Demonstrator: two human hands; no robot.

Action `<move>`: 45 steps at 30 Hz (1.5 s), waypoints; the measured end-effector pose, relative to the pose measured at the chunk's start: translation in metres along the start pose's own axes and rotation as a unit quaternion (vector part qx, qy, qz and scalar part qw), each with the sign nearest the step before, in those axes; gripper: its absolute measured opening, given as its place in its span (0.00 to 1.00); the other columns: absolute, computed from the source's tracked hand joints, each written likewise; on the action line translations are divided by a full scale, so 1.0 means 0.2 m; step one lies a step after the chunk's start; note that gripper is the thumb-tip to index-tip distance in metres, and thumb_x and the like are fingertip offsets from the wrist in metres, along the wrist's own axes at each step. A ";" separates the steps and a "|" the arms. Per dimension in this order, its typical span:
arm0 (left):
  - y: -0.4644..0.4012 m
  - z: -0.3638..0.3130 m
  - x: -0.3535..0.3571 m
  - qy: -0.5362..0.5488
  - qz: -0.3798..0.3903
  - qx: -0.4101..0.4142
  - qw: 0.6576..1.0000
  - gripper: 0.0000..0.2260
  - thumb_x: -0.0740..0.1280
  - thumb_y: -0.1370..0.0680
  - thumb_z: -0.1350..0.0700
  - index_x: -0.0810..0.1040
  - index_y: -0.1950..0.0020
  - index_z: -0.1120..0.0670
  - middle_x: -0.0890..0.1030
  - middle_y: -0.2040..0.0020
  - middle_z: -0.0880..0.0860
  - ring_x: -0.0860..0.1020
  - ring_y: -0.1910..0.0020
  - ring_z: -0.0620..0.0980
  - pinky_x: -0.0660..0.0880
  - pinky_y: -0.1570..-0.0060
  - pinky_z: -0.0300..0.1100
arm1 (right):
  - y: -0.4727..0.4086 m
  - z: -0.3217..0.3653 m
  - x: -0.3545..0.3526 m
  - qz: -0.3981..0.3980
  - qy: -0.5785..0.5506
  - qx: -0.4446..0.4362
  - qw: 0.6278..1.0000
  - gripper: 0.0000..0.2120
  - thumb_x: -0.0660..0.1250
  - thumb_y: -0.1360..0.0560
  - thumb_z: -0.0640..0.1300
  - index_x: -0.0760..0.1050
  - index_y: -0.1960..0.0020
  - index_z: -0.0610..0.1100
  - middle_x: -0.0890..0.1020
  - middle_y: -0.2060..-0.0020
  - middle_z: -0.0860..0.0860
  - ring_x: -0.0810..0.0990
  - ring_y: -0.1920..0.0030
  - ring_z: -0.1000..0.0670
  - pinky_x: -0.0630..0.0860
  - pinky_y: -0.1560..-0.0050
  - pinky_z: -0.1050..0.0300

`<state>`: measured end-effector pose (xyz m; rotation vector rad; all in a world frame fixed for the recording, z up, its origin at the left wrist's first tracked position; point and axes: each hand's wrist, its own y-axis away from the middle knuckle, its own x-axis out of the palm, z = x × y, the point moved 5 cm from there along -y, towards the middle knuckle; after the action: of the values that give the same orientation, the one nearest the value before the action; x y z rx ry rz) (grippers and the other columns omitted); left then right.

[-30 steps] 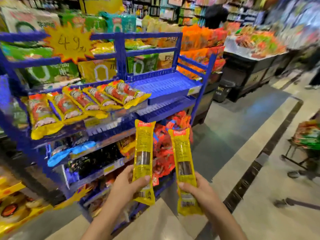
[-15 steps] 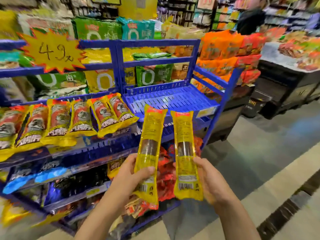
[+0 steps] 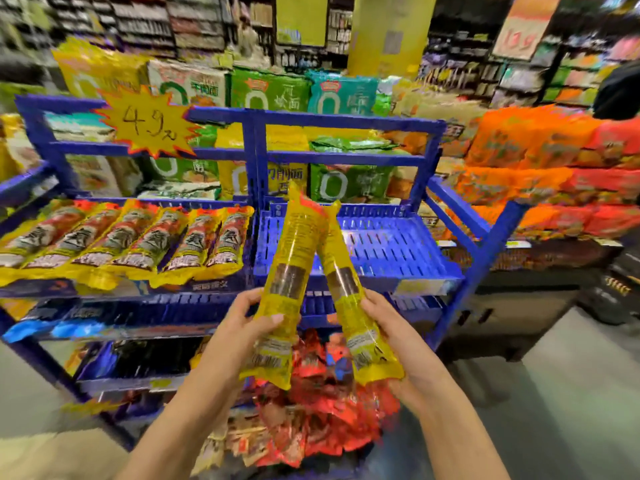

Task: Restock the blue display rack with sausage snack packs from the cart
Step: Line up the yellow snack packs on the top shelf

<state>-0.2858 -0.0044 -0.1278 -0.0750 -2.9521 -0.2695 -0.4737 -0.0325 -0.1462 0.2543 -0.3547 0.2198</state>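
I have a yellow sausage snack pack in each hand, both raised in front of the blue display rack (image 3: 349, 124). My left hand (image 3: 242, 327) curls around the lower part of the left pack (image 3: 285, 282), thumb across its face. My right hand (image 3: 388, 327) grips the lower part of the right pack (image 3: 349, 306) from the right side, fingers wrapped behind it. The two packs lean towards each other, and their top ends cross over the near edge of the bare blue shelf tray (image 3: 381, 244) on the right half of the rack. On the left half, a row of yellow sausage packs (image 3: 138, 240) lies side by side, filling that tray. A yellow starburst price sign (image 3: 147, 124) hangs on the upper left rail. Below my hands, red snack bags (image 3: 322, 400) are piled on a lower shelf. Far behind the rack stand green and teal noodle bags (image 3: 298, 93), and to the right, stacks of orange packs (image 3: 554, 168).
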 end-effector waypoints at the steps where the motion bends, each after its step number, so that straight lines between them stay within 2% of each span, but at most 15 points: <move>1: 0.00 0.00 0.00 0.015 0.013 -0.005 1.000 0.37 0.72 0.47 0.58 0.70 0.39 0.64 0.82 0.62 0.61 0.82 0.71 0.55 0.77 0.66 0.51 | -0.01 0.00 -0.01 0.002 0.003 0.007 1.000 0.50 0.82 0.53 0.61 0.69 0.38 0.39 0.84 0.62 0.41 0.84 0.68 0.44 0.78 0.75 0.55; 2: 0.02 -0.01 0.02 0.029 0.029 -0.009 0.999 0.36 0.72 0.47 0.60 0.69 0.40 0.68 0.80 0.58 0.65 0.81 0.73 0.54 0.78 0.67 0.52 | 0.01 0.00 0.01 0.010 -0.003 0.019 1.000 0.45 0.80 0.48 0.61 0.70 0.38 0.41 0.84 0.61 0.40 0.83 0.69 0.45 0.78 0.75 0.56; 4: 0.06 -0.03 0.05 0.029 0.046 0.006 0.999 0.13 0.67 0.33 0.72 0.71 0.51 0.64 0.76 0.54 0.70 0.79 0.78 0.51 0.78 0.66 0.54 | 0.04 0.00 0.01 0.019 -0.037 0.025 0.999 0.26 0.70 0.35 0.57 0.76 0.44 0.42 0.84 0.62 0.40 0.80 0.72 0.46 0.76 0.76 0.59; 7: 0.06 -0.02 0.06 0.089 -0.026 -0.043 0.995 0.09 0.55 0.22 0.68 0.71 0.50 0.56 0.78 0.60 0.65 0.80 0.69 0.63 0.76 0.66 0.54 | 0.07 0.02 -0.03 -0.004 -0.045 -0.002 0.999 0.14 0.55 0.22 0.45 0.76 0.43 0.42 0.81 0.61 0.39 0.77 0.70 0.46 0.74 0.75 0.58; 11: 0.11 0.00 0.03 0.033 -0.072 0.017 0.997 0.17 0.72 0.29 0.53 0.74 0.42 0.46 0.80 0.47 0.55 0.81 0.52 0.55 0.77 0.58 0.49 | 0.08 0.07 -0.07 -0.047 0.039 -0.034 0.998 0.12 0.60 0.21 0.43 0.75 0.39 0.48 0.83 0.57 0.45 0.80 0.61 0.46 0.76 0.64 0.53; 14: 0.12 -0.03 0.03 -0.034 -0.114 0.046 0.992 0.16 0.75 0.31 0.52 0.75 0.46 0.43 0.78 0.46 0.45 0.80 0.56 0.37 0.75 0.62 0.32 | 0.08 0.09 -0.06 -0.083 0.067 -0.052 0.993 0.14 0.68 0.26 0.47 0.75 0.40 0.49 0.84 0.53 0.46 0.83 0.54 0.43 0.77 0.55 0.49; 16: 0.11 -0.05 0.03 -0.082 -0.156 0.065 0.982 0.16 0.73 0.29 0.54 0.74 0.44 0.45 0.77 0.47 0.42 0.78 0.56 0.37 0.72 0.64 0.27 | 0.06 0.11 -0.05 -0.110 0.131 -0.072 0.983 0.21 0.72 0.29 0.52 0.74 0.38 0.50 0.83 0.48 0.47 0.82 0.48 0.45 0.77 0.50 0.51; 20: 0.09 -0.10 0.02 -0.156 -0.223 0.090 0.958 0.20 0.74 0.29 0.54 0.73 0.40 0.49 0.74 0.47 0.45 0.73 0.55 0.37 0.68 0.59 0.31 | 0.01 0.18 0.00 -0.123 0.223 -0.098 0.962 0.18 0.70 0.27 0.50 0.72 0.39 0.47 0.80 0.55 0.52 0.78 0.64 0.63 0.70 0.73 0.73; 22: 0.06 -0.13 0.01 -0.217 -0.251 0.105 0.938 0.21 0.74 0.30 0.51 0.73 0.39 0.49 0.76 0.43 0.47 0.76 0.50 0.43 0.71 0.52 0.37 | -0.03 0.21 0.03 -0.124 0.251 -0.104 0.954 0.17 0.70 0.26 0.49 0.72 0.39 0.47 0.79 0.59 0.55 0.77 0.70 0.64 0.68 0.77 0.74; 25: 0.02 -0.14 0.01 -0.324 -0.295 0.103 0.893 0.29 0.72 0.30 0.43 0.71 0.32 0.51 0.73 0.37 0.49 0.73 0.41 0.47 0.69 0.47 0.41 | -0.11 0.21 0.06 -0.135 0.263 -0.099 0.950 0.21 0.69 0.25 0.49 0.71 0.35 0.45 0.79 0.58 0.55 0.77 0.64 0.59 0.70 0.76 0.69; 28: 0.01 -0.16 0.04 -0.376 -0.313 0.094 0.867 0.31 0.69 0.29 0.40 0.69 0.30 0.51 0.72 0.34 0.48 0.72 0.38 0.49 0.71 0.46 0.45 | -0.16 0.20 0.08 -0.126 0.288 -0.074 0.946 0.22 0.66 0.23 0.48 0.68 0.31 0.45 0.78 0.47 0.52 0.74 0.62 0.60 0.69 0.75 0.71; 32: -0.01 -0.14 0.02 -0.295 -0.285 0.098 0.907 0.26 0.68 0.26 0.43 0.71 0.31 0.51 0.74 0.34 0.48 0.73 0.40 0.47 0.69 0.43 0.43 | -0.16 0.21 0.07 -0.128 0.276 -0.064 0.950 0.21 0.66 0.24 0.49 0.69 0.33 0.46 0.76 0.54 0.53 0.72 0.63 0.64 0.69 0.76 0.71; 36: -0.02 -0.12 0.00 -0.166 -0.247 0.096 0.950 0.22 0.70 0.27 0.50 0.74 0.33 0.51 0.75 0.35 0.49 0.72 0.37 0.46 0.72 0.38 0.49 | -0.17 0.21 0.09 -0.114 0.284 -0.075 0.949 0.17 0.68 0.25 0.51 0.75 0.38 0.48 0.78 0.41 0.50 0.77 0.46 0.55 0.71 0.58 0.66; 42: -0.06 -0.10 0.04 -0.149 -0.204 0.119 0.960 0.25 0.72 0.28 0.54 0.72 0.31 0.49 0.71 0.32 0.44 0.68 0.35 0.38 0.66 0.36 0.39 | -0.16 0.19 0.12 -0.077 0.316 -0.092 0.941 0.24 0.67 0.25 0.49 0.69 0.30 0.49 0.71 0.32 0.54 0.69 0.32 0.54 0.69 0.33 0.51; 45: -0.08 -0.08 0.03 -0.181 -0.208 0.133 0.952 0.24 0.71 0.26 0.57 0.71 0.32 0.49 0.71 0.33 0.43 0.68 0.37 0.38 0.65 0.40 0.36 | -0.16 0.20 0.12 -0.071 0.345 -0.111 0.929 0.25 0.68 0.25 0.49 0.69 0.30 0.50 0.71 0.31 0.56 0.68 0.32 0.56 0.67 0.32 0.52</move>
<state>-0.2894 -0.0225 -0.1142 0.5998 -3.3096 0.1078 -0.4571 -0.0706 -0.1073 -0.0312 0.3386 0.1124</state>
